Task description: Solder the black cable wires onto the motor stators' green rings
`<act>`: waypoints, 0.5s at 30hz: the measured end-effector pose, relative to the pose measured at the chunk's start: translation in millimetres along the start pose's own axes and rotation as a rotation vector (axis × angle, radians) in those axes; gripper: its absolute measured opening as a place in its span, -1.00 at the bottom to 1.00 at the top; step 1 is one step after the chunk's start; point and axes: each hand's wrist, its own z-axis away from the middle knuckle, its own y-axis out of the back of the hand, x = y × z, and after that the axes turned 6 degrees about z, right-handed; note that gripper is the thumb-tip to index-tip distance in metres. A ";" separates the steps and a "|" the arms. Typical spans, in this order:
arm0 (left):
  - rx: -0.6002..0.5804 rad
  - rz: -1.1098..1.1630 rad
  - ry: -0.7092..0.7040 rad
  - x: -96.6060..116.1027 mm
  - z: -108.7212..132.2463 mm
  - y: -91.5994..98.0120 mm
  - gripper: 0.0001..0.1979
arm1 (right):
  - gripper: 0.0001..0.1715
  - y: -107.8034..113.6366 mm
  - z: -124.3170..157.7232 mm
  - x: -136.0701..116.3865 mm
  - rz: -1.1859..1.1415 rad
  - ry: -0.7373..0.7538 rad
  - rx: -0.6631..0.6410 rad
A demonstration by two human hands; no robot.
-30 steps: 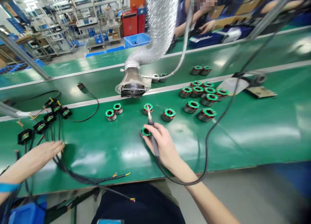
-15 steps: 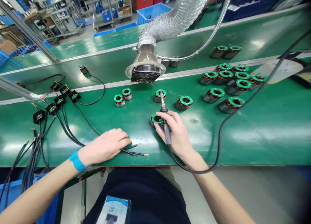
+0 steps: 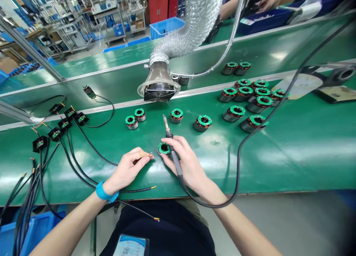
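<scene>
My left hand (image 3: 130, 169) pinches a black cable, and its bare coloured wire ends (image 3: 151, 155) stick out past the fingertips. My right hand (image 3: 189, 165) is closed on a soldering iron (image 3: 175, 158), tip pointing up and away. The thumb and forefinger of that hand also rest around a small motor stator (image 3: 164, 148) with a green ring-shaped board on top. The wire ends are a short way left of this stator, apart from it. Two other cable ends lie near my left wrist; one cable (image 3: 137, 190) rests on the bench, the other hangs past its front edge.
More stators (image 3: 203, 123) stand on the green bench (image 3: 300, 152), with a cluster at the right. A fume extractor (image 3: 159, 89) hangs in the middle. Black housings with cables (image 3: 39, 143) lie left. The iron's cord (image 3: 239, 167) loops at right. Another person's hand (image 3: 269, 1) is behind the bench.
My left hand has picked up a cable end and raised it toward the stator. My right hand, with iron and stator, has shifted left in view; another cable now hangs over the edge.
</scene>
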 end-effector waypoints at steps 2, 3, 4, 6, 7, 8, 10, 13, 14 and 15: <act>0.078 0.075 0.018 1.6 -3.9 -3.6 -0.70 | -0.52 -6.3 2.2 -8.1 -0.089 0.014 -0.050; 0.111 0.120 0.038 1.9 -4.9 -5.6 -0.71 | -0.51 -9.3 3.0 -11.6 -0.122 0.018 -0.055; 0.139 0.164 0.058 2.1 -5.4 -7.5 -0.72 | -0.50 -12.1 3.5 -14.4 -0.145 0.021 -0.041; 0.180 0.218 0.080 2.0 -5.0 -10.6 -0.74 | -0.53 -16.7 3.0 -18.2 -0.166 0.023 0.027; 0.196 0.226 0.075 1.9 -4.4 -11.6 -0.75 | -0.54 -18.3 2.2 -19.4 -0.173 0.024 0.065; 0.210 0.219 0.055 1.9 -3.7 -12.0 -0.77 | -0.55 -19.5 1.2 -20.3 -0.181 0.027 0.099; 0.247 0.156 -0.031 2.5 -2.3 -11.4 -0.84 | -0.56 -20.7 -0.2 -21.7 -0.201 0.033 0.141; 0.303 -0.027 -0.220 5.8 -0.5 -8.1 -0.95 | -0.56 -22.3 2.3 -24.4 -0.174 0.003 0.172; 0.318 -0.088 -0.271 7.2 0.0 -7.1 -0.93 | -0.55 -23.6 4.6 -25.4 -0.140 -0.023 0.178; 0.331 -0.136 -0.304 8.4 0.6 -6.2 -0.91 | -0.52 -25.5 7.4 -26.4 -0.096 -0.052 0.182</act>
